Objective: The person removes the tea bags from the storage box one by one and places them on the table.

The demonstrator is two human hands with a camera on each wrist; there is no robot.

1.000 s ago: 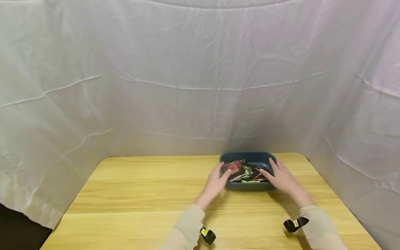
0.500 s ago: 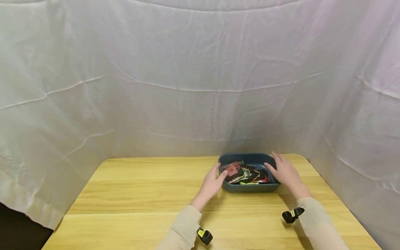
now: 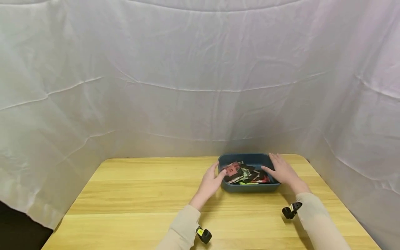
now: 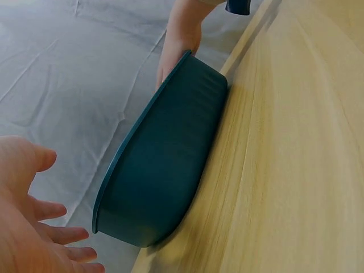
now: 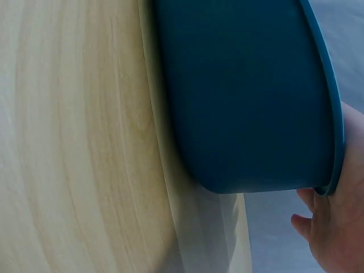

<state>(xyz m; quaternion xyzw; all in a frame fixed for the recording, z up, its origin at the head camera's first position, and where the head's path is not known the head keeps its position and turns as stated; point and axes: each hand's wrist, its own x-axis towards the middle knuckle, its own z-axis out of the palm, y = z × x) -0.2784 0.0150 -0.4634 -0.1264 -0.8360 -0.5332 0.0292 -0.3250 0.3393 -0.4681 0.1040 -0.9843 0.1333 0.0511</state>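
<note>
A dark blue rectangular tub stands near the table's back edge. Inside it lies a pile of small flat packets, among them a red one at the left and dark and green ones beside it. My left hand is at the tub's left end, fingers spread; the left wrist view shows a gap between its fingertips and the tub. At the right end my right hand rests over the rim, thumb above the inside. Some of its fingers show outside the end wall in the right wrist view.
The wooden table extends to the left and front of the tub. A pale cloth hangs behind the table and along both sides. Each sleeve carries a black wrist camera.
My right hand came out from over the packets to beyond the tub's right end, then back left onto the rim. My left hand shifted slightly left. The packets look unchanged.
</note>
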